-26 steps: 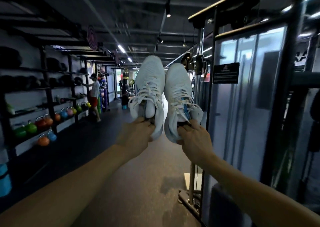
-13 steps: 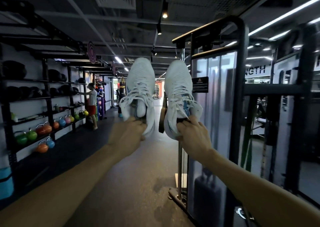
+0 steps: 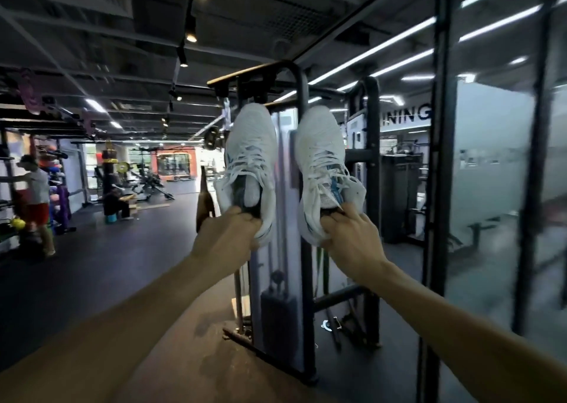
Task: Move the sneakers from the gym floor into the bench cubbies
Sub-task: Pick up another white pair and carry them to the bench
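The only writing you can read is white capitals "NING" on a dark sign (image 3: 406, 114) at right of centre, its start cut off by a machine post; no brand mark on the shoes is legible. Under you lies dark rubber gym flooring (image 3: 101, 267), with a warmer brown patch at bottom centre; above, a black open ceiling carries track spotlights and long strip lights running toward the upper right; frosted glass panels (image 3: 497, 187) fill the right edge. You hold two white sneakers, toes up, at the middle of the frame, held in the air with a gap between them; your left hand (image 3: 225, 237) pinches the heel collar of the left sneaker (image 3: 251, 154), fingers curled over its rim; your right hand (image 3: 352, 237) grips the heel collar of the right sneaker (image 3: 322, 157), which shows blue trim by the tongue. Directly behind them stands one black-framed cable machine (image 3: 302, 249) with a pale shield panel. At the left edge one person in red shorts (image 3: 35, 194) reaches toward a rack of coloured balls, blurred; further benches and machines sit in the far middle.
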Available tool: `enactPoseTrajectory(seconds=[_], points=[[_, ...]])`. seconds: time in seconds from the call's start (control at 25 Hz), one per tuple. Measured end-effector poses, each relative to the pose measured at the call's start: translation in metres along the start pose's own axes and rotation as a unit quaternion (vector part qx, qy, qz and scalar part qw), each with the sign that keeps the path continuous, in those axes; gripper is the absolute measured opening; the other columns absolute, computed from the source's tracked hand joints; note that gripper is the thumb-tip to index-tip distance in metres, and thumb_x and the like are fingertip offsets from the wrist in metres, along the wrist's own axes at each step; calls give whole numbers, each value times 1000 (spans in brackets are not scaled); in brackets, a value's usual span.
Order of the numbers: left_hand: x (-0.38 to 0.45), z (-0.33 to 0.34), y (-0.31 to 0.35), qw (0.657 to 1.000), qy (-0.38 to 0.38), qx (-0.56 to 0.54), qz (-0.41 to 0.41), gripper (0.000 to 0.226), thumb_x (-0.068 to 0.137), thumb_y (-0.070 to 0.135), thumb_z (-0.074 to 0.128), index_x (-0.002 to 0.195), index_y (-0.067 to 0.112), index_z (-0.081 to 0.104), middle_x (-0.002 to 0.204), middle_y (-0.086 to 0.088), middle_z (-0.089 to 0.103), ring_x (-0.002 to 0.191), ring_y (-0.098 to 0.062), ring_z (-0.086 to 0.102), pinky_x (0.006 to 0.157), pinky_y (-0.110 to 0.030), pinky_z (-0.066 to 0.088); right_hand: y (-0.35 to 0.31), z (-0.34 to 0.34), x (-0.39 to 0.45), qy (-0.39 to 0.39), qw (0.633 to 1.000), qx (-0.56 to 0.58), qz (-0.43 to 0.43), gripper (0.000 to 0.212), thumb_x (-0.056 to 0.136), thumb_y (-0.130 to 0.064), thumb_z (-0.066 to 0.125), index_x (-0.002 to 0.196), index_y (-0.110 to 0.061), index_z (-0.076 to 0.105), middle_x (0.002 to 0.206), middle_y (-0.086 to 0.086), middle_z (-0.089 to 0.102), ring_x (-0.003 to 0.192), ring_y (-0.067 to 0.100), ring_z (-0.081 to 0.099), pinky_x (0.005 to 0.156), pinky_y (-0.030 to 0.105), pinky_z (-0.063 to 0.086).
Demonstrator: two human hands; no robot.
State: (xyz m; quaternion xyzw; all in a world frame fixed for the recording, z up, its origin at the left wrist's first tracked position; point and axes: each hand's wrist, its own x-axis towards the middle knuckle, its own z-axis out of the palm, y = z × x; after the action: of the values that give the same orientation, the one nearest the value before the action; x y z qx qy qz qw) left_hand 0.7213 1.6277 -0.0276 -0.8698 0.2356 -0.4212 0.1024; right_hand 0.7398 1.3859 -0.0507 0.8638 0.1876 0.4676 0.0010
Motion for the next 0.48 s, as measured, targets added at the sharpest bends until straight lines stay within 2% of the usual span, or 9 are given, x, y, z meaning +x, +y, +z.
enactPoseTrajectory(seconds=[0.12, 0.28, 0.4, 0.48], points=[[-4, -29, 72, 998, 1, -45, 48, 34, 46, 13, 88, 61, 18, 58, 60, 7, 58, 63, -18, 58, 39, -20, 28, 28, -66, -72, -24, 998, -51, 40, 36, 51, -13, 84, 67, -19, 53, 68, -5, 63, 89, 26, 53, 60, 33, 44], [13, -73, 174, 990, 1, -123, 76, 15, 77, 22, 72, 75, 15, 59, 76, 5, 61, 82, -17, 56, 49, -26, 31, 71, -168, -159, -64, 989, -109, 77, 33, 52, -15, 85, 66, -18, 55, 67, -1, 63, 81, 29, 58, 57, 33, 45], [30, -116, 258, 974, 22, -183, 132, 20, 71, 9, 73, 65, 15, 55, 66, 3, 59, 69, -20, 56, 43, -28, 39, 115, -249, -215, -66, 977, -163, 121, 31, 56, -14, 84, 67, -17, 55, 68, 1, 63, 81, 30, 57, 57, 31, 37], [43, -138, 310, 962, 34, -217, 161, 13, 74, 12, 69, 69, 14, 58, 70, 3, 61, 73, -20, 58, 46, -31, 43, 138, -297, -247, -65, 970, -185, 143, 30, 57, -11, 83, 67, -16, 55, 69, 3, 63, 81, 32, 57, 56, 32, 36]])
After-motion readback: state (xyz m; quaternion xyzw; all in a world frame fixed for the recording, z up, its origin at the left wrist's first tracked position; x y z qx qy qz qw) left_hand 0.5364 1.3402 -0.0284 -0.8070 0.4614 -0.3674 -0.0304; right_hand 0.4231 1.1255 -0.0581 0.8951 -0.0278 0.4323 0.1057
